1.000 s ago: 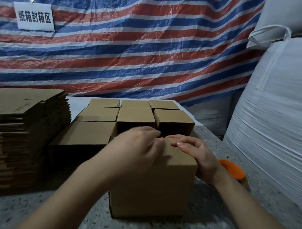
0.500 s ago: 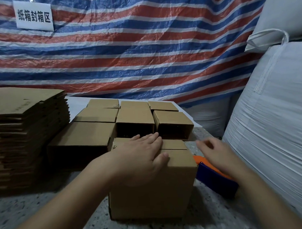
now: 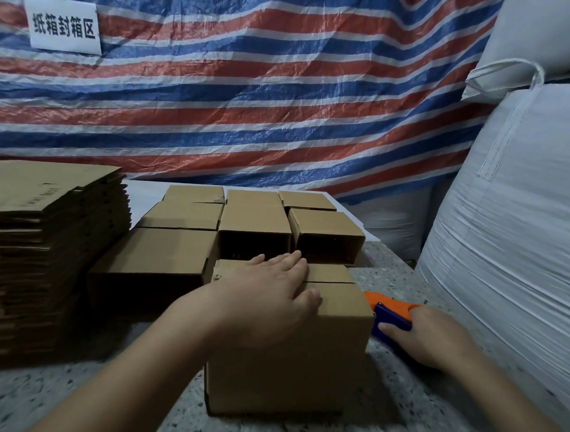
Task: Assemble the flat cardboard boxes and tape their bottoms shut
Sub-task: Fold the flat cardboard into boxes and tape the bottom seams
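A small brown cardboard box [image 3: 289, 377] stands on the speckled table [image 3: 89, 400] with its folded flaps facing up. My left hand [image 3: 267, 297] lies flat on those flaps with straight fingers and presses them down. Right of the box, my right hand [image 3: 423, 337] grips the blue and orange tape dispenser [image 3: 390, 315], which is low by the box's right side. The seam between the flaps shows bare beside my left thumb.
A tall stack of flat cardboard blanks [image 3: 49, 256] stands at the left. Several assembled boxes [image 3: 255, 223] sit in rows behind the one I hold. Big white woven sacks [image 3: 510, 240] crowd the right side. A striped tarp [image 3: 256, 87] with a white sign hangs behind.
My right hand left the box top, moved right and down, and took hold of the tape dispenser. My left hand spread flat over the flaps and stays there.
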{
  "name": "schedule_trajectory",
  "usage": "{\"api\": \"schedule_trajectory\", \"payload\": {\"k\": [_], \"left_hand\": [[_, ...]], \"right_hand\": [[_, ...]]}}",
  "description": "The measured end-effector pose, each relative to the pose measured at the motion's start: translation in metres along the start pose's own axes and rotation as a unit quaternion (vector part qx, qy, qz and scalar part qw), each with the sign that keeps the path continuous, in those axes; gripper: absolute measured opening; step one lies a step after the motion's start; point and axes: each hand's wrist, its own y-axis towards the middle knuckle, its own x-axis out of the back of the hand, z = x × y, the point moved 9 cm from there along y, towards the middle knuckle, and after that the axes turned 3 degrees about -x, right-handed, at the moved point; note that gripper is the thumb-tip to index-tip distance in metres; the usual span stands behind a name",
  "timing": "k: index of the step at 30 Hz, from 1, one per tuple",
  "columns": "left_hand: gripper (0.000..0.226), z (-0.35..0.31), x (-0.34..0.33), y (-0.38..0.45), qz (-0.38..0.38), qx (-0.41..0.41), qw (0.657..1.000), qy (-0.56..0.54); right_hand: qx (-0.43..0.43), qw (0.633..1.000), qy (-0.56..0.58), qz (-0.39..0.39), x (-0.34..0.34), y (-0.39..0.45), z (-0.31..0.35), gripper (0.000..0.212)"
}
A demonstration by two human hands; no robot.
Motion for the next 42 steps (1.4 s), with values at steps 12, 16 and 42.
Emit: {"api": "schedule_trajectory", "payload": {"k": [12, 16, 42], "left_hand": [[0.036, 0.034, 0.031, -0.016, -0.145, 0.033, 0.910, -0.386], [0.047, 0.053, 0.029, -0.014, -0.228, 0.080, 0.725, -0.645], [0.029, 0.080, 0.023, -0.027, -0.304, 0.144, 0.613, -0.715]], "right_hand": [[0.147, 0.848, 0.504, 0.068, 0.200, -0.028, 0.086, 0.074], [0.204, 0.808, 0.513, 0.204, 0.205, -0.041, 0.140, 0.067], [0.235, 0.870, 0.307, 0.307, 0.193, -0.035, 0.180, 0.074]]}}
